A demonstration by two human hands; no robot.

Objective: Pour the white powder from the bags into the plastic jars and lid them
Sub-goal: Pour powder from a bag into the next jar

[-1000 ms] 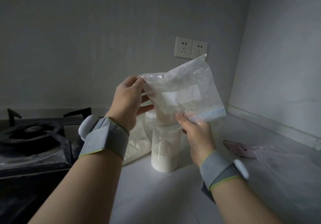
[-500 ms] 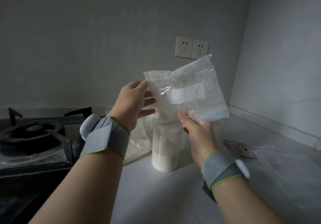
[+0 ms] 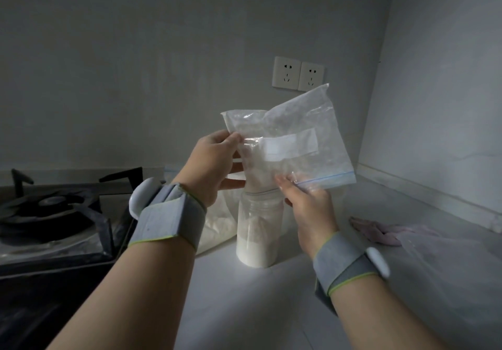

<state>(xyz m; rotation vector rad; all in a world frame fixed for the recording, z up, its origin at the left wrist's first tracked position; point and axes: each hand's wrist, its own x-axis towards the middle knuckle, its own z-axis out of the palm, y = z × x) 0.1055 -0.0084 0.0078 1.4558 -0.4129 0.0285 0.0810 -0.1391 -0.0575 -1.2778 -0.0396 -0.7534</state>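
A clear zip bag (image 3: 290, 145) with a white label and a blue zip line is tipped upside down over a clear plastic jar (image 3: 258, 235) on the white counter. The bag's mouth sits at the jar's open rim, and white powder fills the jar's lower part. My left hand (image 3: 214, 167) grips the bag's left edge high up. My right hand (image 3: 307, 208) pinches the zip edge beside the jar's rim. A second bag with white powder (image 3: 220, 224) lies behind my left wrist, partly hidden. No lid is in view.
A black gas stove (image 3: 54, 213) fills the left side. A pink cloth or glove (image 3: 380, 232) and a crumpled clear bag (image 3: 456, 281) lie on the counter (image 3: 258, 309) at the right. Two wall sockets (image 3: 298, 76) sit above the bag, with a wall corner at the right.
Both hands have lifted the bag's closed end a little higher and tilted it more upright over the jar. The jar stays in place.
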